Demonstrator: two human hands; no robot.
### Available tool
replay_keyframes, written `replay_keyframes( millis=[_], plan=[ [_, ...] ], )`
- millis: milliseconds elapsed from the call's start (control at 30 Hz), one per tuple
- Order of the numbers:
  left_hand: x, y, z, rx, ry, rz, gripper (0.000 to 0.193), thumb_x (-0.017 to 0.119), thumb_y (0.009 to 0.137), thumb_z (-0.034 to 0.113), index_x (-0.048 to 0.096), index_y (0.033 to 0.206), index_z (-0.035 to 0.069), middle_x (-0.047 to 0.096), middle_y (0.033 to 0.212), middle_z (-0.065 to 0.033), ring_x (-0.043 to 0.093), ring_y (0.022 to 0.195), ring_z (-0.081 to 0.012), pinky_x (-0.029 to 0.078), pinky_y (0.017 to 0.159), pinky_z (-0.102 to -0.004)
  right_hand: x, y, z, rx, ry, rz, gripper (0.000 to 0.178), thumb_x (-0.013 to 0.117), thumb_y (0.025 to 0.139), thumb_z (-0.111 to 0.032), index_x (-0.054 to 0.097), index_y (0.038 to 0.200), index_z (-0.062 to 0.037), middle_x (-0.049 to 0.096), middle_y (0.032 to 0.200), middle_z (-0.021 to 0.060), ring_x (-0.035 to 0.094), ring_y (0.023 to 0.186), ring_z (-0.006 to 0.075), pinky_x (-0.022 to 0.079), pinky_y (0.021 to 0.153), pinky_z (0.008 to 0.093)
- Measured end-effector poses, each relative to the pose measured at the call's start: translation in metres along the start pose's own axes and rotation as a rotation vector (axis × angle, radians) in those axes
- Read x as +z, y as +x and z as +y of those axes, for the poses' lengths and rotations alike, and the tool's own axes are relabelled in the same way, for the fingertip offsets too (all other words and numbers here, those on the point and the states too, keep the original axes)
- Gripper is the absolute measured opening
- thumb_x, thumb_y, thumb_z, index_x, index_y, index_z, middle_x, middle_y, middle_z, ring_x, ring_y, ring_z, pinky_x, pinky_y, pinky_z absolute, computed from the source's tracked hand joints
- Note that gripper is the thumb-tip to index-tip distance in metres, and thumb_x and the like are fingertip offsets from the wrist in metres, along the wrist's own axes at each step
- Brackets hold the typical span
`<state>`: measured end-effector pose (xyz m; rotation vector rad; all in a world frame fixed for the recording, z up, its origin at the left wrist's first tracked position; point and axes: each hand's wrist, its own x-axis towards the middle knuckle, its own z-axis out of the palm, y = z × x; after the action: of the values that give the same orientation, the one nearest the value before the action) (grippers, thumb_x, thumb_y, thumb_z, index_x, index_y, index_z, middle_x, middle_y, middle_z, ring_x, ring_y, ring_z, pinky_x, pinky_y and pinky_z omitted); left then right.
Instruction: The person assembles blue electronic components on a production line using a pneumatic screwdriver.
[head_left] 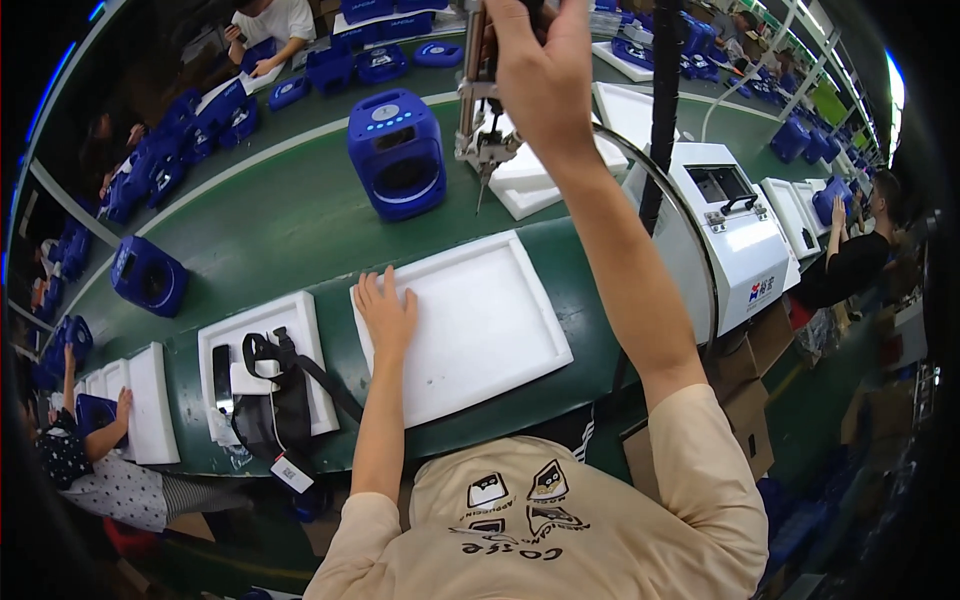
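My left hand (388, 318) lies flat with spread fingers on the left rim of a shallow white foam tray (480, 325) in front of me. Nothing is in that hand. Raised at the top, my right hand (545, 85) is closed round a hanging power screwdriver (487, 145), its upper part cut off by the picture's edge. Its thin bit points down above the green bench, apart from the tray. Beyond the tray a blue speaker housing (398, 158) with a round opening stands upright, nearest the screwdriver's left side.
Left of the tray, another foam tray (315, 330) holds a phone, black straps and a pouch. A white machine box (728, 235) stands at right behind a cable. Further blue housings (148, 275) line the conveyor. Co-workers sit at left, far side and right.
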<state>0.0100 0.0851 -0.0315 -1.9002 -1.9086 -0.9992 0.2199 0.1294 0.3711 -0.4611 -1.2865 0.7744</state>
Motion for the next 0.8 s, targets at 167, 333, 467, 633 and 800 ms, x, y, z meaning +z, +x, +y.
replay_keyframes(
  millis=[167,333,467,633,800],
  plan=[
    [0.004,-0.002,-0.005,-0.068,0.006,-0.036,0.050,0.068,0.086,0.028,0.064,0.128,0.001,0.055,0.129,-0.0238,0.046,0.130,-0.0400,0.025,0.120,-0.0572,0.009,0.004,0.041,-0.317,0.152,-0.061,0.046,0.058,0.106,-0.013,0.036,0.144,-0.0017,0.059,0.098,0.0042,0.057,0.077,0.0068,0.046,0.059,0.0207],
    [0.001,0.000,-0.004,-0.091,-0.027,-0.031,0.049,0.068,0.086,0.027,0.065,0.127,0.001,0.056,0.129,-0.0231,0.047,0.128,-0.0397,0.025,0.120,-0.0570,0.003,-0.050,0.059,-0.590,-0.535,0.267,0.072,0.071,0.094,-0.019,0.032,0.149,0.0060,0.046,0.143,0.0230,0.046,0.136,0.0332,0.032,0.116,0.0481],
    [-0.001,0.000,-0.001,-0.112,-0.047,-0.043,0.048,0.068,0.085,0.026,0.065,0.126,0.001,0.056,0.128,-0.0227,0.047,0.128,-0.0393,0.024,0.120,-0.0568,-0.031,-0.197,0.092,-0.308,-0.653,-0.096,0.059,0.064,0.085,0.007,0.040,0.139,0.0065,0.054,0.129,0.0240,0.054,0.122,0.0357,0.038,0.110,0.0465],
    [-0.002,0.003,0.002,-0.133,-0.021,-0.066,0.047,0.068,0.085,0.026,0.065,0.126,0.002,0.056,0.128,-0.0211,0.047,0.128,-0.0375,0.024,0.121,-0.0553,-0.111,-0.331,0.134,0.332,-0.718,-0.121,0.031,0.069,0.087,0.005,0.063,0.117,0.0016,0.069,0.104,0.0135,0.066,0.101,0.0288,0.051,0.095,0.0373],
    [-0.003,0.004,0.003,-0.144,-0.004,-0.090,0.048,0.068,0.085,0.027,0.065,0.127,0.004,0.057,0.129,-0.0195,0.047,0.128,-0.0360,0.024,0.121,-0.0535,-0.149,-0.383,0.128,0.238,-0.948,-0.147,0.019,0.069,0.084,0.003,0.069,0.102,-0.0014,0.069,0.089,0.0101,0.066,0.086,0.0307,0.052,0.086,0.0398]
  ],
)
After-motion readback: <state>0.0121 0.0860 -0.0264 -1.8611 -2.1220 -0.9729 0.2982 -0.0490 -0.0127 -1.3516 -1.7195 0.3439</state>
